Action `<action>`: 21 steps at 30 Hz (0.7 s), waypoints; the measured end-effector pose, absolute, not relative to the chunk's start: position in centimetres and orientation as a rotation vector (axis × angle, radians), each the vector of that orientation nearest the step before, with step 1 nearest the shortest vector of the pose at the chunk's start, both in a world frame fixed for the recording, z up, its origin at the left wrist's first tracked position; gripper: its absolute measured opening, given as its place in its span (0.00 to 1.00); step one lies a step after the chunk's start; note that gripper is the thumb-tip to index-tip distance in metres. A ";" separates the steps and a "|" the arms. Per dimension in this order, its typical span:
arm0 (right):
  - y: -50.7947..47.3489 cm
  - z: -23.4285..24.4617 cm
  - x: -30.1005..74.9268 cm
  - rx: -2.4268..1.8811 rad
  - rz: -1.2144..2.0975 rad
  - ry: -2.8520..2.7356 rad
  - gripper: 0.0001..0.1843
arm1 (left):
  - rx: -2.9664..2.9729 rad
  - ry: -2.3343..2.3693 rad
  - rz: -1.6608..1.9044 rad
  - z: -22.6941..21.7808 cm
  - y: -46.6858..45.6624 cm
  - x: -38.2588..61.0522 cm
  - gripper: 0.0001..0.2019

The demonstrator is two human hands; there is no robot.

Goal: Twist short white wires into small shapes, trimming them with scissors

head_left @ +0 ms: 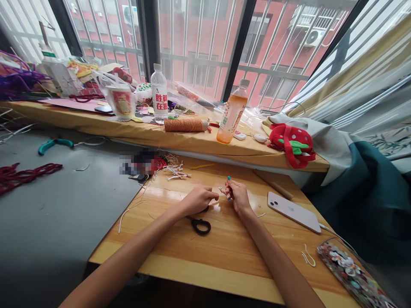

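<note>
Above the wooden table, my right hand (pixel 239 196) is closed in a pinch on a short piece of white cord (pixel 222 190). The cord's end points left and looks partly pinkish-brown. My left hand (pixel 199 200) is just left of it, fingers curled together, with the fingertips close to the cord's end. Whatever the left fingers hold, if anything, is too small to make out. Black-handled scissors (pixel 201 232) lie below my left hand, which partly covers them. A pile of white cord pieces (pixel 176 172) is on the table beyond my hands.
To the right lie a phone (pixel 293 210), a brown stick (pixel 272 185) and a decorated case (pixel 349 267). Along the sill stand a water bottle (pixel 159 96), an orange drink bottle (pixel 231 115) and a spool of brown thread (pixel 184 125). Teal-handled pliers (pixel 56 144) lie on the grey surface.
</note>
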State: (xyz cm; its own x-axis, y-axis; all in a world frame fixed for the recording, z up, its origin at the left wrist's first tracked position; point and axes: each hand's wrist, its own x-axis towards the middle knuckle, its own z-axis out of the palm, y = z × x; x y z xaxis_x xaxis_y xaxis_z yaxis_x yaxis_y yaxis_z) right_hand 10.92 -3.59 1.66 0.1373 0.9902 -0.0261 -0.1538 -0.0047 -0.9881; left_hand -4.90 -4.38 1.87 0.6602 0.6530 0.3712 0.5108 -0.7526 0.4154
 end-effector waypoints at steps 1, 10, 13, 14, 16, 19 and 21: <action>-3.6 1.6 10.9 -1.173 1.181 -0.988 0.19 | 2.598 0.927 0.740 1.8 -4.4 -4.9 0.15; -3.9 2.8 11.5 -1.211 1.122 -1.072 0.21 | 2.516 0.952 0.782 2.2 -4.4 -5.3 0.15; -4.7 4.4 12.1 -1.191 1.038 -1.221 0.20 | 2.416 0.922 0.780 3.0 -4.4 -5.7 0.14; -5.0 4.9 12.2 -1.169 1.014 -1.264 0.20 | 2.381 0.904 0.752 3.3 -4.4 -5.9 0.14; -5.5 5.6 12.2 -1.132 0.967 -1.344 0.20 | 2.319 0.856 0.650 3.7 -4.2 -6.3 0.13; -6.3 6.0 11.7 -1.124 0.845 -1.520 0.20 | 2.256 0.829 0.512 3.8 -3.6 -6.9 0.12; -6.7 6.1 11.1 -1.130 0.726 -1.667 0.20 | 2.204 0.899 0.530 3.7 -3.2 -7.3 0.15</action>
